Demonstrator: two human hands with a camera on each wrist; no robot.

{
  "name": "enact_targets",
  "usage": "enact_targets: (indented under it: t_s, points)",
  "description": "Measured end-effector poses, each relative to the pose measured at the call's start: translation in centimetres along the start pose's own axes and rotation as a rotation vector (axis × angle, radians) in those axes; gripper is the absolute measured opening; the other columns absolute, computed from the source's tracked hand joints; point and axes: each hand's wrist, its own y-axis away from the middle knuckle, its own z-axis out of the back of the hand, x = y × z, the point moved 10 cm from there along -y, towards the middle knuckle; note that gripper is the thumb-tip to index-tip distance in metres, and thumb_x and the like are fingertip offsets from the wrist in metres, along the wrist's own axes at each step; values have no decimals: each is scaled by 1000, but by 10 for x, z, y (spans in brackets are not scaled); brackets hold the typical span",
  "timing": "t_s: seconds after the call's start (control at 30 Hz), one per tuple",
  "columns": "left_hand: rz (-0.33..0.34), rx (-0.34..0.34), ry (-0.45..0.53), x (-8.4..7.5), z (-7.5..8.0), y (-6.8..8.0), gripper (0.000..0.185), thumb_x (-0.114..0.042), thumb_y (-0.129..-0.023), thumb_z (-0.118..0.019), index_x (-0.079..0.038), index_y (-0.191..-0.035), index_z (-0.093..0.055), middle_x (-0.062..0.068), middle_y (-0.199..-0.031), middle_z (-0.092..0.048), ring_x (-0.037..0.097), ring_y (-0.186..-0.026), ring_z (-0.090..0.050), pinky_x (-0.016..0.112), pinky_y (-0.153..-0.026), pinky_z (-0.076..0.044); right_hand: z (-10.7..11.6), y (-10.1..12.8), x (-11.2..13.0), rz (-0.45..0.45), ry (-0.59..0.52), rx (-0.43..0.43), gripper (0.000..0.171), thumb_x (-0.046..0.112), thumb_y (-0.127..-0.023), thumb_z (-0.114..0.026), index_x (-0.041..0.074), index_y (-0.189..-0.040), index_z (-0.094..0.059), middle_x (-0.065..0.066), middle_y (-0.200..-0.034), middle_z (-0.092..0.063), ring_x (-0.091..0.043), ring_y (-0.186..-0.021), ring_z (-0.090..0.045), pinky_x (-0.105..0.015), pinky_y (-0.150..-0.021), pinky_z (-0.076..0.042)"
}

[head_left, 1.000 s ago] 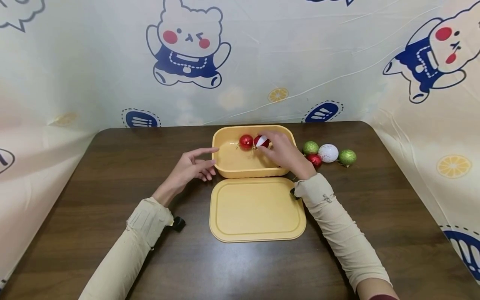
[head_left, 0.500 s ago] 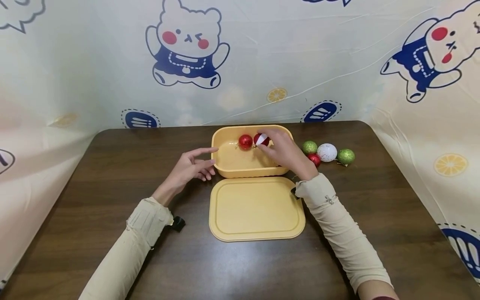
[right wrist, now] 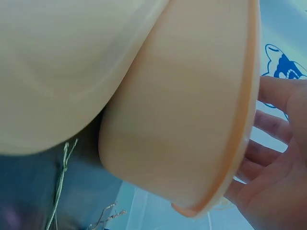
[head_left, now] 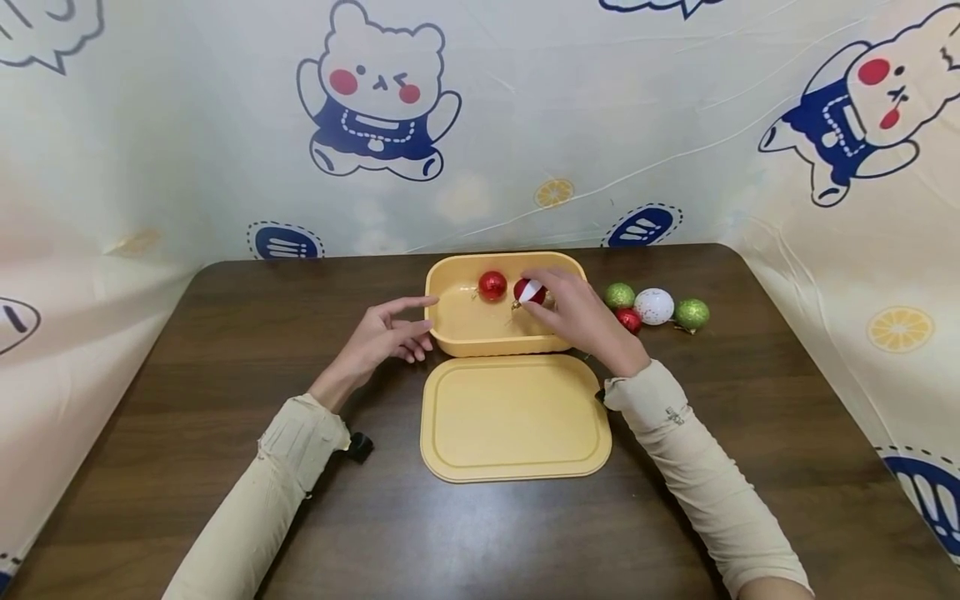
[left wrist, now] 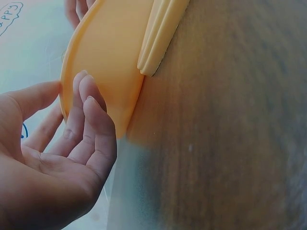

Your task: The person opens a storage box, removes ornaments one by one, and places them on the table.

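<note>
In the head view my right hand reaches into the yellow box, thumb and fingertips around a red-and-white Christmas ball. A plain red Christmas ball lies in the box just left of it. The right wrist view shows that hand over the box rim, its fingertips hidden by the wall. My left hand touches the box's left edge with its extended index finger and thumb. In the left wrist view, the left hand's other fingers bend loosely beside the box wall.
The yellow lid lies flat in front of the box. Right of the box are two green glitter balls, a white speckled ball and a red ball on the dark wooden table. A printed cloth hangs behind.
My right hand has shifted slightly right and toward me, and the red-and-white Christmas ball has turned and moved the same way. My left hand stays at the box's edge.
</note>
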Motion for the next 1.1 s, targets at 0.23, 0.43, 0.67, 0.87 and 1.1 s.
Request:
enact_targets:
  t_s: [0.23,0.43,0.67,0.87,1.1]
  points:
    - [-4,-5,-8,-1,1,0,50,-16,-97,-66,-6,-144,-52,12,-77,-71,19,-62,-65,29,-58,-58,9,13,2,-7,10,-6,42,21,-95,-71,3,-131,-60,-14,-126,-64,-26,-110,-62,-44,-96,-52]
    - [-5,-4,-16,-1,1,0,49,-15,-98,-65,-6,-144,-51,14,-77,-71,20,-63,-65,30,-58,-58,14,24,4,-14,7,5,45,22,-95,-70,4,-135,-58,-13,-130,-62,-26,-114,-61,-44,-97,-52]
    - [-6,-3,-3,-1,1,0,49,-14,-98,-65,-6,-144,-51,13,-76,-71,19,-62,-65,29,-57,-57,25,37,9,31,50,-36,42,23,-95,-69,3,-132,-60,-14,-126,-63,-29,-114,-60,-47,-98,-51]
    - [1,-4,-2,1,1,-1,49,-14,-98,-65,-6,-144,-51,13,-76,-71,19,-62,-65,29,-57,-57,33,47,8,35,81,-53,42,24,-94,-71,6,-131,-61,-13,-127,-63,-28,-116,-59,-47,-100,-50]
    - [0,-7,2,1,1,-1,48,-11,-98,-64,-6,-144,-51,13,-76,-71,19,-62,-65,30,-57,-58,40,58,5,41,109,-73,42,22,-92,-73,4,-129,-62,-16,-124,-64,-32,-115,-59,-51,-100,-48]
